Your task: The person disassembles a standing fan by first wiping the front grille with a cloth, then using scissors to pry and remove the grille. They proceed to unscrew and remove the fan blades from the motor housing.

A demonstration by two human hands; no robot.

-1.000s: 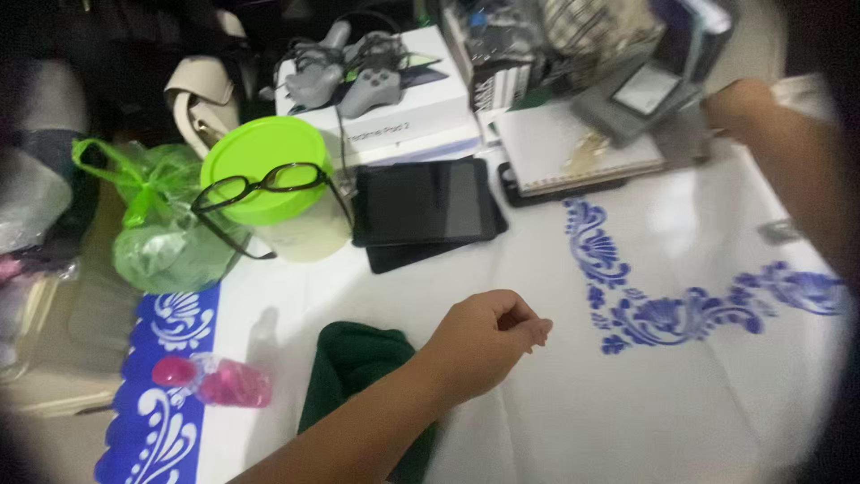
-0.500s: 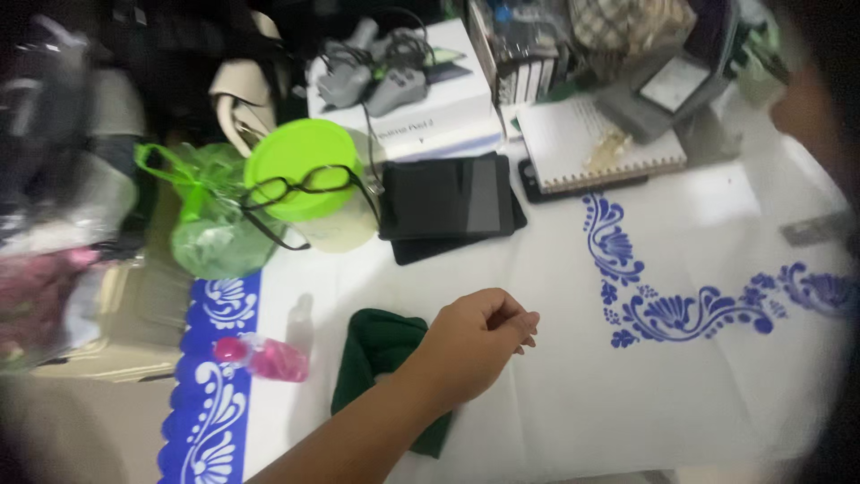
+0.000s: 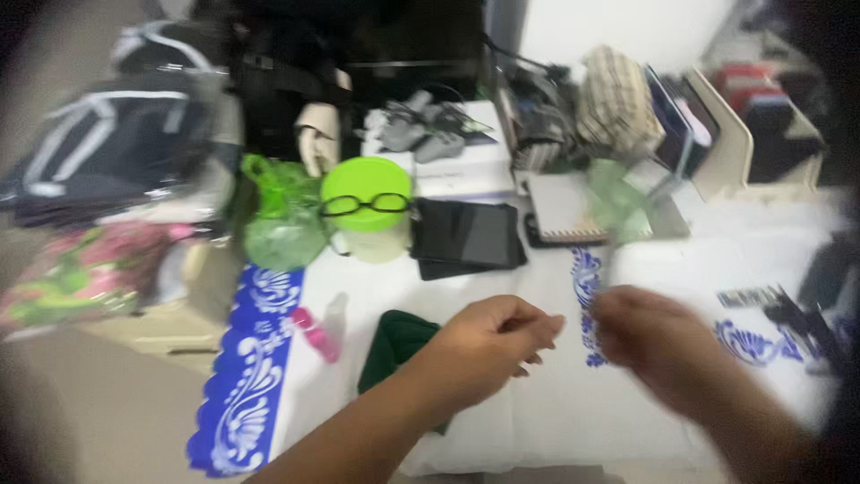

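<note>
Dark green folded cloth flat on the bench, tucked just beside the left wrist and partly hidden under that forearm. Long side running roughly away from the body, tilted a little. From the left hand that puts it back and to the left, on the wrist side, not out in front of the fingertips. Way closer to the left hand than to the right hand, with the left hand sitting in between.

Left fingers narrow, curled in with thumb against fingertips like a pinch; nothing visible between them, too blurry to be sure. Right hand smeared by motion, so can't tell if open or closed. Both hands close together, fingertips nearly facing each other, low over the white tablecloth with the blue flower pattern; touching it or not, can't tell.

Around: small pink bottle lying left of the green cloth, tub with a lime lid and glasses on top further back, black tablet next to it, spiral notebook beyond.
</note>
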